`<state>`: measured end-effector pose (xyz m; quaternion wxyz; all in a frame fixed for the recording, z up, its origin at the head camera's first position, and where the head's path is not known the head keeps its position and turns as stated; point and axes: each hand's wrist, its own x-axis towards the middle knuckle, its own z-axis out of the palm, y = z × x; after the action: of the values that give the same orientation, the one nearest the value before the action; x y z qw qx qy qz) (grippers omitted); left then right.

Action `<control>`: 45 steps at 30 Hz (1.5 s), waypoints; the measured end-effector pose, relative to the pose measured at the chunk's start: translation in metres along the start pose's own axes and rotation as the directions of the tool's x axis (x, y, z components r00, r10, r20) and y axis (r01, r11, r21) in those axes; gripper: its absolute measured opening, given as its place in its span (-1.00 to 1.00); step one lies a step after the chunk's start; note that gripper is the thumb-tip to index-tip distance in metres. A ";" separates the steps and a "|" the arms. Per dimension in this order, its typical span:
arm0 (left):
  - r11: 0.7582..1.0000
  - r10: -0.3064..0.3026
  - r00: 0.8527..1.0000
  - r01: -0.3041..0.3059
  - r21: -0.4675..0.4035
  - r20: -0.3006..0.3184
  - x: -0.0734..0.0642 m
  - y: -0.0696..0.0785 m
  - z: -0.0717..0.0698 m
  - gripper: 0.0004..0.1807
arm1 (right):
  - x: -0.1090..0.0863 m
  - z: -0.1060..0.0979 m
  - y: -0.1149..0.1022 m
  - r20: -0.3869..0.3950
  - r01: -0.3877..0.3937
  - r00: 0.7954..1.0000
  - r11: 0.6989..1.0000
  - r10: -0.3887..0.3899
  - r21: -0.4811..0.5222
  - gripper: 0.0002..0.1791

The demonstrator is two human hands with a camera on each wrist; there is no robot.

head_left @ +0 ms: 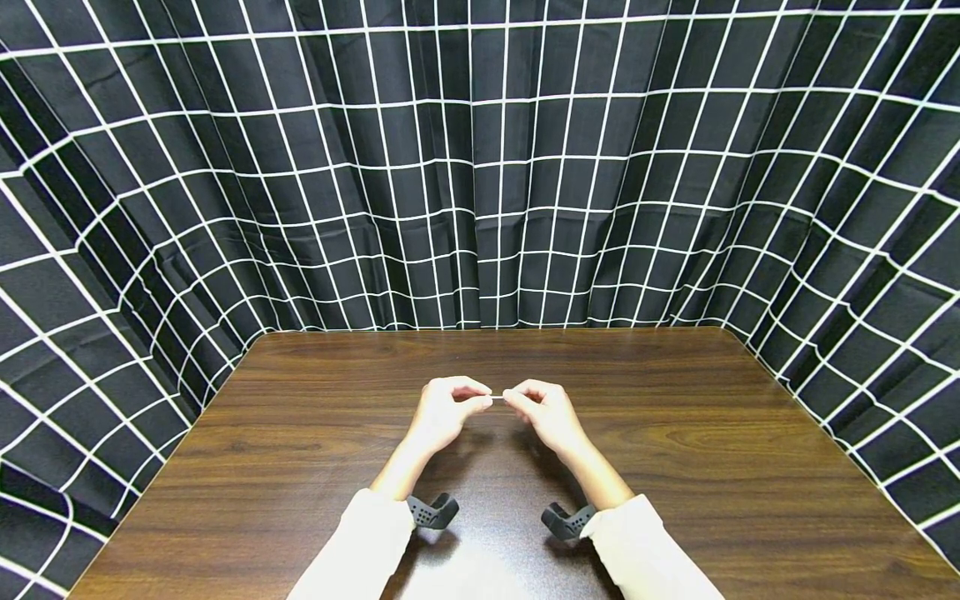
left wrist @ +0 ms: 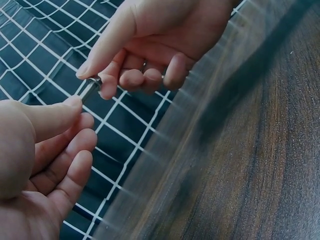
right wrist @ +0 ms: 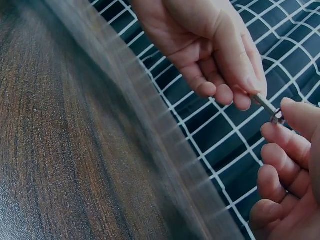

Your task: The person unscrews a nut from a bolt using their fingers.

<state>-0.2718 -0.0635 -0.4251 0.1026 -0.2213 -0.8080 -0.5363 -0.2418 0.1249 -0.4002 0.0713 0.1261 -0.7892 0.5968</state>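
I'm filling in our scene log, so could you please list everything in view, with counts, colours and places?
Metal rod: one, silvery grey, between the two hands, wider at the end by the right one
Table: one, brown wood grain, beneath the hands
Curtain: number of panels unclear, black with white grid lines, behind the table and along both sides
Wrist devices: two, dark grey, one at each wrist
Sleeves: two, white, on the forearms
Left grip: one, bare hand, pinching the rod's narrower end
Right grip: one, bare hand, pinching the wider end
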 end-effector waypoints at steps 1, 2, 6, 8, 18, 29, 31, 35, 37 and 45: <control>1.000 -0.004 1.000 0.004 0.003 -0.002 0.000 0.000 0.000 -0.89 | -0.002 -0.001 -0.004 0.003 0.004 1.000 1.000 -0.004 0.001 -0.85; 1.000 -0.006 1.000 0.006 0.005 -0.001 0.000 0.000 0.000 -0.88 | -0.003 -0.001 -0.007 0.005 0.010 1.000 1.000 -0.010 0.006 -0.86; 1.000 -0.013 1.000 0.013 0.007 -0.003 0.000 0.001 -0.001 -0.87 | -0.004 -0.002 -0.008 0.013 0.024 1.000 0.999 -0.025 0.032 -0.87; 1.000 -0.014 1.000 0.014 0.009 -0.003 0.000 0.001 -0.001 -0.85 | -0.004 -0.002 -0.007 0.015 0.028 0.999 0.999 -0.029 0.044 -0.86; 1.000 -0.009 1.000 0.009 0.013 -0.005 -0.001 0.002 -0.001 -0.91 | 0.008 0.000 0.026 0.024 0.075 0.997 0.994 -0.077 0.076 -0.68; 1.000 0.016 1.000 -0.016 -0.009 0.001 0.000 0.001 0.000 -0.87 | 0.009 0.004 0.026 -0.011 -0.020 1.000 0.998 0.019 -0.056 -0.59; 1.000 0.017 1.000 -0.017 -0.006 0.001 0.000 0.000 0.001 -0.86 | 0.009 0.003 0.025 -0.002 -0.023 1.000 0.998 0.023 -0.054 -0.57; 1.000 0.013 1.000 -0.013 0.002 -0.004 0.000 0.000 0.001 -0.87 | 0.004 0.002 0.011 0.015 -0.029 0.999 0.999 0.029 -0.025 -0.62; 1.000 0.013 1.000 -0.013 0.002 -0.003 0.000 0.001 0.001 -0.87 | 0.000 0.001 0.000 0.023 -0.032 0.999 0.999 0.033 -0.019 -0.64; 1.000 0.020 1.000 -0.020 -0.003 -0.011 0.000 0.002 -0.001 -0.91 | -0.001 -0.001 -0.005 0.045 -0.015 0.999 1.000 0.014 0.023 -0.78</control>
<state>-0.2709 -0.0633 -0.4227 0.1124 -0.2266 -0.8043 -0.5377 -0.2390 0.1243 -0.3953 0.0476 0.1345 -0.7845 0.6035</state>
